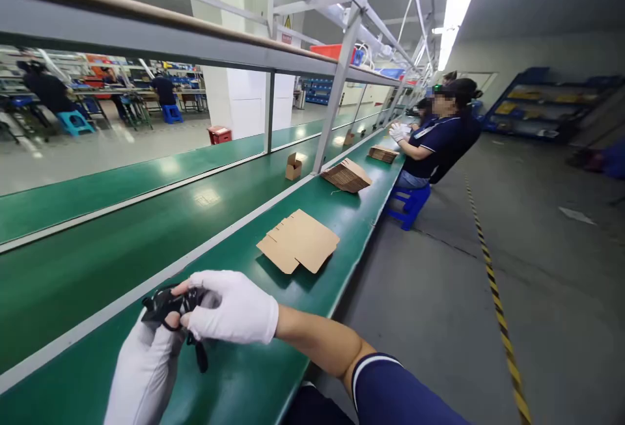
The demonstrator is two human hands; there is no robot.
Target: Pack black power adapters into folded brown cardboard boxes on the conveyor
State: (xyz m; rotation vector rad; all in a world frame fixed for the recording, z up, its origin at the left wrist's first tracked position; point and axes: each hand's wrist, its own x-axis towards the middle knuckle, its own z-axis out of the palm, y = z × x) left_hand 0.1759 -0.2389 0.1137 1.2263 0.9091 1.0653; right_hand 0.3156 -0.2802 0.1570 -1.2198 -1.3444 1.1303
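A small black device with a black cable [199, 352] is held between my two gloved hands at the lower left, above the green bench [244, 373]. My left hand [153, 353] grips it from below, its fingers partly hidden by the device. My right hand [227, 308] pinches it from the right, bare fingertips showing out of the white glove. The cable's thick black end hangs beneath my hands. Flat brown cardboard pieces [310, 239] lie overlapping on the bench just beyond my right hand.
A stack of folded cardboard [347, 176] and another stack [383, 154] lie farther along the bench. An open small box [293, 167] stands beyond the divider. Metal posts [336, 86] carry a shelf. A person in gloves [432, 135] sits at the bench on a blue stool [410, 205].
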